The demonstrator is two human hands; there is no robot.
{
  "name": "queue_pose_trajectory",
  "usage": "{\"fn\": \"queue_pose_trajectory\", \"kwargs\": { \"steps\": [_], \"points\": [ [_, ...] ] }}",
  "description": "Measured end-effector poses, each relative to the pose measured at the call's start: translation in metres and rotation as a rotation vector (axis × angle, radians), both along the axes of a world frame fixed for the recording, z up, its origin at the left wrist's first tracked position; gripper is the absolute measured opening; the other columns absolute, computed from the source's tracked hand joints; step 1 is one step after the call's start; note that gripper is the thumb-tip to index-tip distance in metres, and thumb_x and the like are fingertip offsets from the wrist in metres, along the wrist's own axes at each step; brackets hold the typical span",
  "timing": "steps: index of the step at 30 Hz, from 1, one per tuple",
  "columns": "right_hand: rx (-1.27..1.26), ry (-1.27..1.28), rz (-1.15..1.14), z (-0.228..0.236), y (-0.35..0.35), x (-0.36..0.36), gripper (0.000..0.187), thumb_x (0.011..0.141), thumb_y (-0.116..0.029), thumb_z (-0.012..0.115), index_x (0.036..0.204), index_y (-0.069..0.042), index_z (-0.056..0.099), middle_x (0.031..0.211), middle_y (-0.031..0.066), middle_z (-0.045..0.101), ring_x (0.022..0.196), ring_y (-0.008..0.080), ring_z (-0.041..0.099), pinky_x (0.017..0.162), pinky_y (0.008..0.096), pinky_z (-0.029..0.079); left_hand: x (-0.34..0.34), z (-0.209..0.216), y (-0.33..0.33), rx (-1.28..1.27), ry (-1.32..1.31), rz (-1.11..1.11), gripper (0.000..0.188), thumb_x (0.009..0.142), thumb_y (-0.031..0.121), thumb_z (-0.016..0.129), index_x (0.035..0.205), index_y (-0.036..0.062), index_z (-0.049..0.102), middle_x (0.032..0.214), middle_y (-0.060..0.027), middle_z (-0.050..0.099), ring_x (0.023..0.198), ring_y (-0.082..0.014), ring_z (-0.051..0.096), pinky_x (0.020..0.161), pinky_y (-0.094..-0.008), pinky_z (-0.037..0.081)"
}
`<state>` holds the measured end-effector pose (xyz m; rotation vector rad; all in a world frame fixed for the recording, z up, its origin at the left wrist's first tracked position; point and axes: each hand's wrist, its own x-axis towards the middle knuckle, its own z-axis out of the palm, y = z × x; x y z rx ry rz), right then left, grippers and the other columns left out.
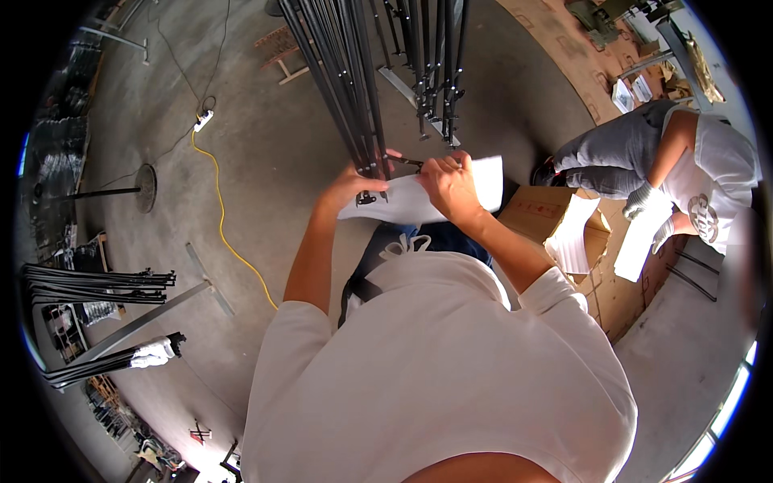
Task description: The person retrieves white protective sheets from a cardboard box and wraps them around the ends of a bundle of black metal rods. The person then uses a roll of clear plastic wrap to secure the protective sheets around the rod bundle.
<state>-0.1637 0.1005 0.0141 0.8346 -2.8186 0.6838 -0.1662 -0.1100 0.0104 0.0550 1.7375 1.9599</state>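
Several long black rods (342,80) hang down in a bundle in front of me. Around their lower ends is my left hand (351,188), its fingers closed on them. Just to the right, my right hand (452,187) is closed, with its fingertips pinching a short thin black part (408,161) that runs across from the bundle. A white sheet (403,203) spreads below both hands and out past the right one. How the sheet is held is partly hidden by my hands. More black rods with small fittings (435,80) hang farther right, apart from my hands.
A co-worker (696,161) in gloves handles a white sheet (640,245) at the right, beside an open cardboard box (531,208) holding white sheets. On the left floor lie a yellow cable (219,201) and power strip (204,121). Racks of bent black tubes (105,283) stand lower left.
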Motion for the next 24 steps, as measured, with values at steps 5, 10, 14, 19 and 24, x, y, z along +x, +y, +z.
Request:
{"fn": "queue_pose_trajectory", "kwargs": {
  "steps": [5,10,14,19,24],
  "points": [
    [-0.195,-0.569,-0.070,-0.068,0.034,-0.010,0.017,0.074,-0.028,0.059,0.077,-0.013,0.064,0.075,0.0066,0.062,0.078,0.0227,0.058,0.084,0.0389,0.031,-0.003,-0.007,-0.002,0.051,-0.012,-0.024,0.049,0.058,0.003,0.063,0.106,0.0086,0.056,0.084,0.0014,0.053,0.071,-0.0069,0.051,0.067,-0.0201,0.041],
    [-0.117,-0.542,0.049,-0.099,0.030,-0.057,0.019,0.073,-0.031,0.059,0.082,-0.016,0.065,0.075,0.0070,0.063,0.079,0.0242,0.059,0.081,0.0379,0.032,-0.008,-0.001,-0.003,-0.002,-0.048,-0.079,0.050,0.058,0.003,0.063,0.107,0.0078,0.055,0.091,0.0002,0.055,0.076,-0.0077,0.052,0.071,-0.0224,0.042],
    [-0.043,-0.458,0.164,-0.048,0.014,-0.092,0.014,0.076,-0.025,0.056,0.081,-0.015,0.063,0.076,0.0066,0.063,0.079,0.0235,0.058,0.083,0.0374,0.029,-0.006,0.007,-0.002,-0.067,0.114,-0.035,0.054,0.058,0.001,0.063,0.110,0.0085,0.054,0.100,-0.0017,0.054,0.092,-0.0119,0.049,0.082,-0.0265,0.040],
    [0.051,-0.556,0.471,-0.016,-0.002,-0.099,0.015,0.076,-0.022,0.054,0.087,-0.015,0.063,0.085,0.0042,0.063,0.092,0.0202,0.054,0.085,0.0382,0.024,0.000,-0.018,-0.032,-0.199,0.017,-0.228,0.064,0.060,-0.007,0.061,0.120,0.0075,0.044,0.110,-0.0012,0.049,0.100,-0.0128,0.045,0.086,-0.0275,0.037],
    [0.008,-0.572,0.572,-0.013,-0.016,-0.096,0.014,0.076,-0.020,0.055,0.086,-0.014,0.064,0.085,0.0023,0.063,0.092,0.0186,0.053,0.087,0.0361,0.022,0.000,-0.014,-0.033,-0.216,0.030,-0.298,0.072,0.060,-0.009,0.061,0.125,0.0070,0.037,0.109,-0.0012,0.048,0.101,-0.0130,0.044,0.085,-0.0272,0.039]
  ]
}}
